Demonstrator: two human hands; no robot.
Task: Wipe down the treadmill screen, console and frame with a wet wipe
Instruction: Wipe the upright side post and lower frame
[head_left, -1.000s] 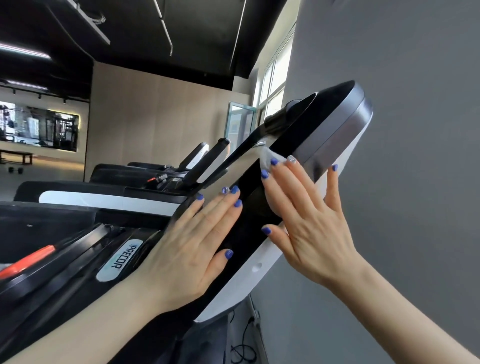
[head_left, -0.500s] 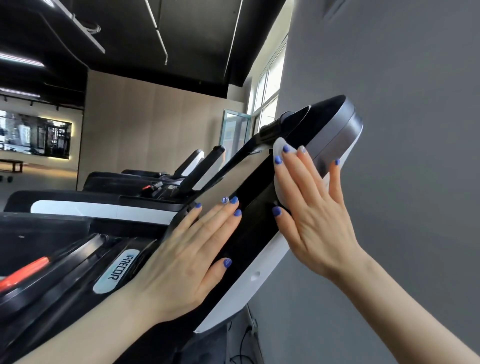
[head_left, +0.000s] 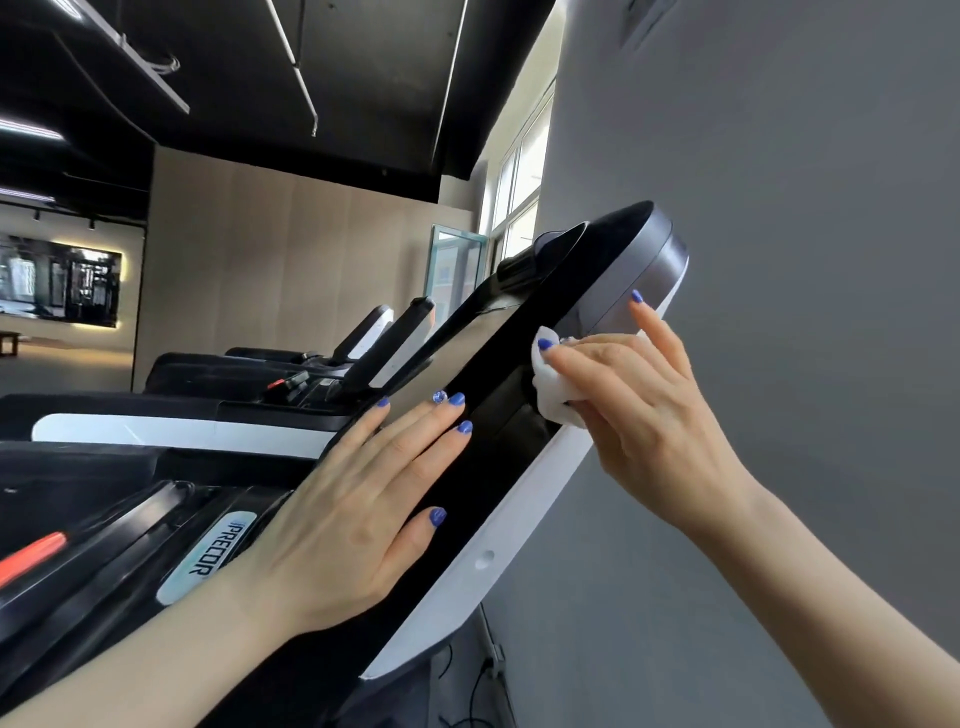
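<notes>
Right hand (head_left: 639, 410) clutching crumpled white wet wipe (head_left: 553, 395) against glossy black treadmill screen (head_left: 498, 415), left hand (head_left: 353, 509) flat, fingers straight, on screen

Glossy black screen (head_left: 498, 431), smooth white plastic frame (head_left: 519, 525), soft crumpled wipe (head_left: 553, 392).

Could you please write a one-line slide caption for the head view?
Right hand grips a crumpled white wet wipe against the tilted black treadmill screen while the flat left hand steadies it.
</notes>
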